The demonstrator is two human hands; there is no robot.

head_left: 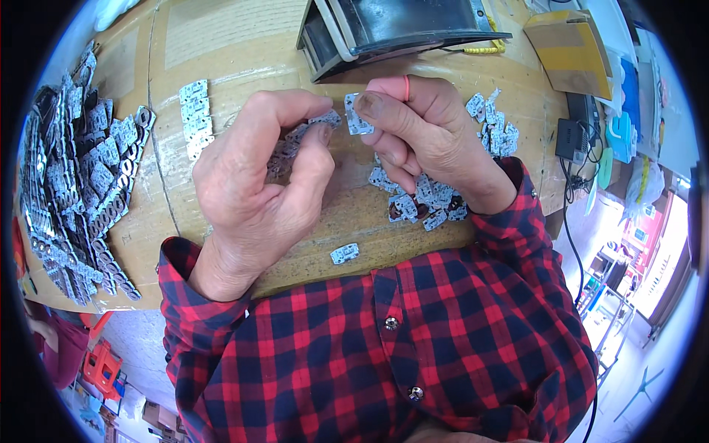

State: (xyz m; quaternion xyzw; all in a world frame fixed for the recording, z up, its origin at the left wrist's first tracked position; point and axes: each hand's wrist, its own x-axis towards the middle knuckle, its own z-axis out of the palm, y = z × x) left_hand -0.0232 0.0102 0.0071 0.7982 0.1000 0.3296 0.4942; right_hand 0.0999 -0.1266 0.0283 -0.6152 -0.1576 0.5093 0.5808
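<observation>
My left hand (258, 173) is closed, thumb and fingers around a short strip of small printed circuit boards (323, 119), mostly hidden by the hand. Just to its right, my right hand (439, 136) pinches one small circuit board (351, 114) between thumb and fingers, apart from the strip. A pink band circles one right finger. Under the right hand lies a loose heap of small boards (436, 203). One single board (344, 254) rests near the table's front edge. Left of my hands is a straight joined strip of boards (195, 111).
A tall pile of board strips (81, 184) covers the table's left side. More small boards (498, 136) lie beyond my right wrist. A black housing (413, 29) stands at the back, a cardboard box (569, 52) at the back right. A black adapter (570, 139) with cables sits at the right edge.
</observation>
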